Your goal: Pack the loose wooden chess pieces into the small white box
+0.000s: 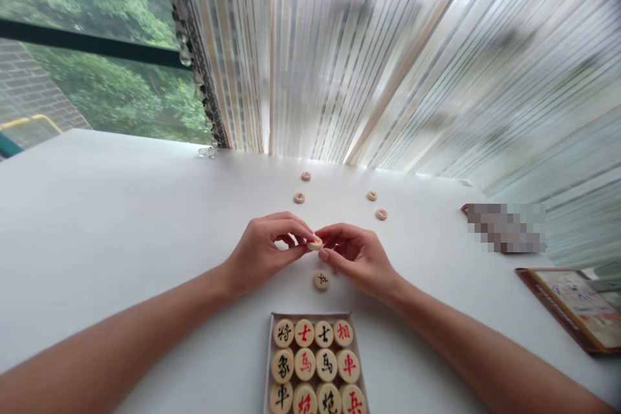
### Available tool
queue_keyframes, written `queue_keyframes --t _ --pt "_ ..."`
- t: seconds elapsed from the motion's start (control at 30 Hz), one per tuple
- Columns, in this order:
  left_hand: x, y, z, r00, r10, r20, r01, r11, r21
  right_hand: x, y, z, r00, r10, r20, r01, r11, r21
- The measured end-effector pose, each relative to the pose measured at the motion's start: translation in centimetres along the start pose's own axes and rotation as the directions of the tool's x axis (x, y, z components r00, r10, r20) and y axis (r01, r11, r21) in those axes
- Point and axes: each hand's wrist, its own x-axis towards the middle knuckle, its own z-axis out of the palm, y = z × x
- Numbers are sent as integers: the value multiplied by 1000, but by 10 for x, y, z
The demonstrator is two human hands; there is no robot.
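My left hand (269, 242) pinches a round wooden Chinese chess piece (315, 244) with a red character, above the white table. From the other side, the curled fingers of my right hand (356, 255) meet the same piece at its right edge. Just below the hands, a piece with a black character (321, 281) lies face up on the table. Part of something pale shows under my right hand, mostly hidden. Nearest to me stands an open box (272, 362) with rows of pieces, their red and black characters facing up.
Beyond my hands lie a red piece (306, 176), a black piece (299, 198), another dark-marked piece (372, 196) and another red one (381, 214). On the right are a framed picture or booklet (577, 310) and a blurred-out item (504, 226). A strip curtain (310, 58) hangs behind the table (121, 207).
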Motion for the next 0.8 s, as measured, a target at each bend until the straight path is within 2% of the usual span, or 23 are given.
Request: queue_keyframes --t 0.13,0.23,0.4,0.53,0.6,0.7,0.8 --pt "-1 2 -1 980 198 14 -198 969 146 -2 0 1 999 -39 -9 38 995 -89" --pt "-1 3 -1 972 234 38 -237 952 192 -2 0 0 1000 -25 13 27 994 -110" --pt "-1 1 1 974 207 91 -220 960 174 -1 -12 -6 996 69 56 -60 986 -153" --pt "1 -4 2 990 139 -3 -136 977 161 -1 -31 -12 997 45 -56 -57 970 -236" --pt "2 -6 2 992 112 -57 -101 982 159 -4 -43 -14 997 27 -75 -48 954 -294" --pt "4 -8 1 990 101 -102 -84 984 155 -22 -62 -11 999 8 -46 -25 919 -393" --pt "5 -10 2 988 108 -112 -89 982 165 -56 -79 3 998 7 63 26 856 -516"
